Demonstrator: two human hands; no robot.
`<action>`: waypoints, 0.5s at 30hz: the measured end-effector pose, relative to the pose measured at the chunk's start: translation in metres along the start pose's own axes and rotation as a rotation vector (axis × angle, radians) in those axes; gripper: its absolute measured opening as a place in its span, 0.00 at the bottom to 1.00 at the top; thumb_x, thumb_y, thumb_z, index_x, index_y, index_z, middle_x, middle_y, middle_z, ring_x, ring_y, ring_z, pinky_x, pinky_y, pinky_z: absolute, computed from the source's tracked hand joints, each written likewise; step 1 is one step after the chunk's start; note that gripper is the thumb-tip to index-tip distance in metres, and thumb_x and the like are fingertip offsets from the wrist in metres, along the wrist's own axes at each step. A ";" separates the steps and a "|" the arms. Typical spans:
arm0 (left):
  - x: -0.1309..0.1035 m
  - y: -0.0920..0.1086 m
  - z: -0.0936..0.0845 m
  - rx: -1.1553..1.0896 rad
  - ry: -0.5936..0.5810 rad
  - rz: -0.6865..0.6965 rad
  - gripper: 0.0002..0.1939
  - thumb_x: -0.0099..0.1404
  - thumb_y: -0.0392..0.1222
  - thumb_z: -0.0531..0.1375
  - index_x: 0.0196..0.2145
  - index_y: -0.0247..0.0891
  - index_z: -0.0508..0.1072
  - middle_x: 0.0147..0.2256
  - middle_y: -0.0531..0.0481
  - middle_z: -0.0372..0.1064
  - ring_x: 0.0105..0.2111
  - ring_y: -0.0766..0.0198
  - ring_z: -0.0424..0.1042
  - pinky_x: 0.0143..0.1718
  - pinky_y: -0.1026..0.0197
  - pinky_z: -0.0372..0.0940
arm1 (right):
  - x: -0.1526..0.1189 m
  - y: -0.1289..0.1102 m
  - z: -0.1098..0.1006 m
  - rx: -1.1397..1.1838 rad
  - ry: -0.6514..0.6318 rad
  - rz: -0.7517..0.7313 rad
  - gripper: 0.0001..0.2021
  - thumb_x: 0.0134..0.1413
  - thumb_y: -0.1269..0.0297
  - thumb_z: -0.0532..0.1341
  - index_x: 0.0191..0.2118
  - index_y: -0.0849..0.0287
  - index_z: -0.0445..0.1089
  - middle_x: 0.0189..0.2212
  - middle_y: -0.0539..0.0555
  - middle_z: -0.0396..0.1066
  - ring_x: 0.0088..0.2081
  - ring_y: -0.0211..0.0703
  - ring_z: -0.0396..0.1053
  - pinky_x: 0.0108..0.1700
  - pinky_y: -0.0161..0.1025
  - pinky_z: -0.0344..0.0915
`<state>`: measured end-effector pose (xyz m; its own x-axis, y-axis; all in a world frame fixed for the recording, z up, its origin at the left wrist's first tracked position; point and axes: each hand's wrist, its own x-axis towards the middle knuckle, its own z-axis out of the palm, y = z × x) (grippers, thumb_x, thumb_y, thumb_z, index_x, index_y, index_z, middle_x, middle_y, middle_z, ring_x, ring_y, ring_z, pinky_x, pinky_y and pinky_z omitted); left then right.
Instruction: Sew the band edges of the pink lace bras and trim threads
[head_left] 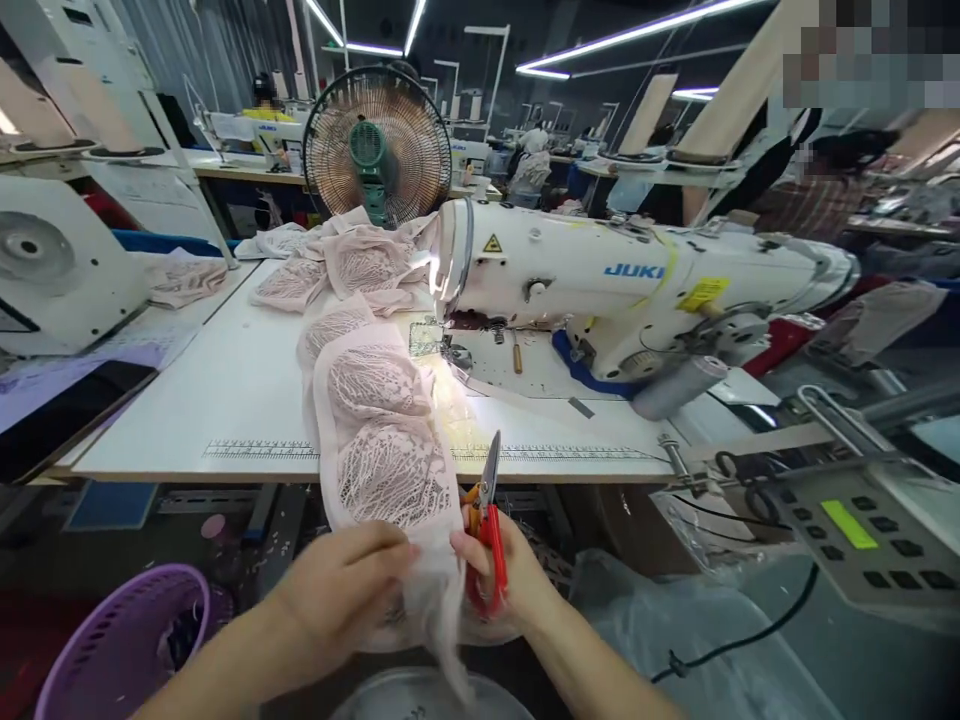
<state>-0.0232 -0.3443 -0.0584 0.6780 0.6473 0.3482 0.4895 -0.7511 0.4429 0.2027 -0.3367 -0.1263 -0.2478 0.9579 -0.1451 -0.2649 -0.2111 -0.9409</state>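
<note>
A pale pink lace bra [386, 470] hangs over the front edge of the sewing table, its upper part lying flat beside the sewing machine's needle area. My left hand [341, 580] is closed on its lower edge, thumb and fingers pinching the fabric. In my right hand [517, 570] is a pair of scissors [491, 535] with red handles, blades pointing up and away from me. The thumb and fingertips of that hand also touch the bra's right edge. A loose pale strip [450, 640] dangles below, between my hands, slightly blurred.
The white JUKI sewing machine [555, 265] stands behind, with more lace pieces [360, 260] piled to its left. A phone [71, 415] lies at the left. Below are a purple basket [127, 640] and a control panel [862, 540] at right. A fan [377, 150] stands behind.
</note>
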 end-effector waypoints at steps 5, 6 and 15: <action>-0.005 -0.063 -0.023 0.494 -0.063 -0.106 0.29 0.64 0.30 0.47 0.62 0.37 0.57 0.62 0.37 0.55 0.61 0.48 0.56 0.59 0.44 0.58 | -0.011 -0.019 -0.001 0.173 -0.225 -0.007 0.15 0.51 0.53 0.65 0.38 0.58 0.66 0.28 0.51 0.67 0.29 0.39 0.66 0.36 0.40 0.65; -0.001 -0.074 -0.025 0.525 -0.084 -0.132 0.28 0.64 0.31 0.47 0.62 0.37 0.59 0.61 0.37 0.58 0.61 0.47 0.57 0.58 0.41 0.57 | -0.012 -0.023 0.000 0.155 -0.231 -0.019 0.15 0.52 0.53 0.64 0.39 0.58 0.65 0.29 0.51 0.67 0.30 0.40 0.66 0.37 0.40 0.65; 0.029 -0.102 -0.041 0.544 -0.043 -0.159 0.15 0.63 0.39 0.50 0.43 0.34 0.72 0.48 0.35 0.69 0.48 0.49 0.69 0.49 0.48 0.66 | -0.013 -0.054 0.004 -0.315 -0.179 -0.068 0.18 0.46 0.56 0.66 0.28 0.57 0.56 0.20 0.42 0.52 0.22 0.30 0.49 0.24 0.30 0.51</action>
<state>-0.0763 -0.2435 -0.0596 0.5887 0.7608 0.2732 0.7920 -0.6105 -0.0065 0.2161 -0.3384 -0.0720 -0.4060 0.9125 -0.0493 0.0066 -0.0510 -0.9987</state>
